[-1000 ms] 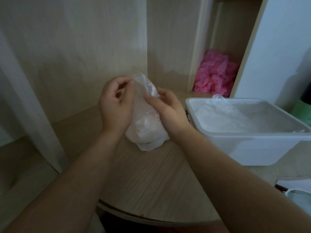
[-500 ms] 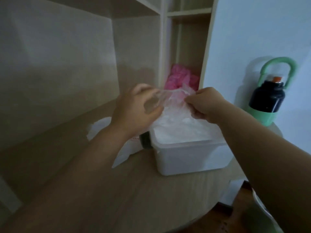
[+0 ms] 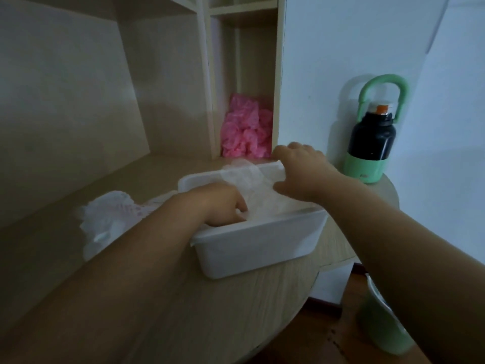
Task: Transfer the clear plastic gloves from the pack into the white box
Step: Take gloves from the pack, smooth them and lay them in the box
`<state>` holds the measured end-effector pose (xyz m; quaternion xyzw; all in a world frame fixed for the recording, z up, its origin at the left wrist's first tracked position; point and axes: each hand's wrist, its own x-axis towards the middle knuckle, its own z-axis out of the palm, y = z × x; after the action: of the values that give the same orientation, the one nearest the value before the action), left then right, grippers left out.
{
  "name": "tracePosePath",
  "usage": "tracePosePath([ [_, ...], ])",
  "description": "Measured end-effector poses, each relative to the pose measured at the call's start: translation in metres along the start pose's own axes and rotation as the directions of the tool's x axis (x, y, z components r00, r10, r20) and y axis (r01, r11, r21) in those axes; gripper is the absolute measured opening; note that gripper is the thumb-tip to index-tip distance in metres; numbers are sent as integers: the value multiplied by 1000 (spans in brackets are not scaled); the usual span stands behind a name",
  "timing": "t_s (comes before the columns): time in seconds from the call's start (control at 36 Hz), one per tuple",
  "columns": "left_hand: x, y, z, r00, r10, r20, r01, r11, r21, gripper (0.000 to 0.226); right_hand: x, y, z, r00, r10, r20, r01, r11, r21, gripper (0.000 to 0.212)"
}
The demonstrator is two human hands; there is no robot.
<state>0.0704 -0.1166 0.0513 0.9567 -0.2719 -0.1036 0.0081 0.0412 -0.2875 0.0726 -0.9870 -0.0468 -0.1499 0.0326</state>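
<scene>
My left hand (image 3: 223,203): 1 of 2 hands in view, reaching down inside the white box (image 3: 257,248), knuckles up, fingers curled into the clear plastic gloves (image 3: 249,179); the fingertips are buried in the plastic, so I cannot tell whether they pinch it or only press on it.
My right hand (image 3: 301,174): over the far right corner of the box, fingers loosely spread and holding nothing, thumb stretched toward the gloves.
Clear plastic gloves: a crumpled see-through heap inside the box, rising above its far rim; too tangled to count.
Pack (image 3: 105,219): 1 soft white bag lying on the surface (image 3: 183,298) just left of the box, behind my left forearm; it carries faint pinkish print, too blurred to read.
White box: 1, on the pale wood surface.
Shelf compartment: 1 bundle of pink plastic (image 3: 246,132) behind the box.
Bottle (image 3: 371,137): 1, black with a green base and green loop handle, upright to the right; a small mark on its base is too small to read.
Cup (image 3: 383,321): 1, green, at the lower right.
</scene>
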Motion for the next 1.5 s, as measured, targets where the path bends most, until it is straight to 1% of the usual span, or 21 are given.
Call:
tracePosePath([
  [0.06,0,0,1,999,-28,29,28,1000,-4,41,1,-9,0,995,-47,84,43,998,49,46],
  [0.11,-1,0,1,998,-50,47,51,999,-6,42,6,-14,6,957,-33,290,9,997,83,51],
  [0.19,1,2,4,994,-74,87,73,997,13,39,13,-15,20,808,49,587,-15,998,-63,59],
  [0.31,9,5,9,978,-137,156,130,990,57,32,23,-12,26,719,57,692,26,994,-110,48],
  [0.39,9,2,6,983,-107,151,94,992,88,33,23,-10,26,743,67,666,-1,995,-99,54],
  [0.44,2,-1,0,993,-73,98,63,993,97,40,24,-10,25,815,70,576,-78,997,-12,55],
  [0.5,-10,-6,-9,997,-64,-29,64,998,-6,50,25,-14,20,899,68,432,-119,989,92,42],
  [0.56,-25,-13,-17,978,-54,-200,20,985,-169,49,25,-24,14,957,60,285,-108,982,156,31],
  [0.64,-49,-28,-26,891,-76,-448,-78,945,-316,38,19,-51,3,996,49,80,-71,954,290,28],
  [0.72,-70,-51,-23,761,-209,-614,-57,922,-384,30,11,-90,-3,998,17,-66,13,906,423,26],
  [0.81,-88,-83,-7,613,-337,-715,-7,902,-431,27,2,-135,-5,990,-30,-139,100,844,527,26],
  [0.86,-98,-103,8,562,-383,-733,24,894,-448,26,-4,-162,-3,984,-44,-174,139,799,585,29],
  [0.94,-109,-127,40,580,-405,-707,59,886,-459,27,-9,-198,8,984,-64,-168,161,731,663,38],
  [1.03,-115,-140,69,667,-348,-658,38,898,-438,14,-15,-224,24,991,-101,-83,130,654,745,49],
  [1.06,-117,-142,76,694,-323,-643,41,910,-413,18,-16,-230,31,994,-107,-33,93,629,772,55],
  [1.11,-119,-146,88,757,-304,-578,105,930,-352,6,-15,-237,48,995,-81,64,0,614,790,60],
  [1.19,-116,-152,102,800,-259,-540,149,959,-239,30,-13,-238,76,983,34,178,-167,551,817,57],
  [1.28,-113,-151,106,777,-276,-566,199,960,-195,40,-12,-231,96,963,89,255,-261,540,800,52],
  [1.36,-109,-147,108,753,-244,-611,191,970,-152,28,-11,-223,107,951,64,303,-289,533,795,42],
  [1.42,-107,-148,111,722,-249,-645,167,968,-187,31,-10,-221,108,950,51,307,-282,556,782,40],
  [1.5,-101,-149,114,642,-310,-701,97,940,-327,29,-7,-220,108,940,41,340,-310,523,794,41],
])
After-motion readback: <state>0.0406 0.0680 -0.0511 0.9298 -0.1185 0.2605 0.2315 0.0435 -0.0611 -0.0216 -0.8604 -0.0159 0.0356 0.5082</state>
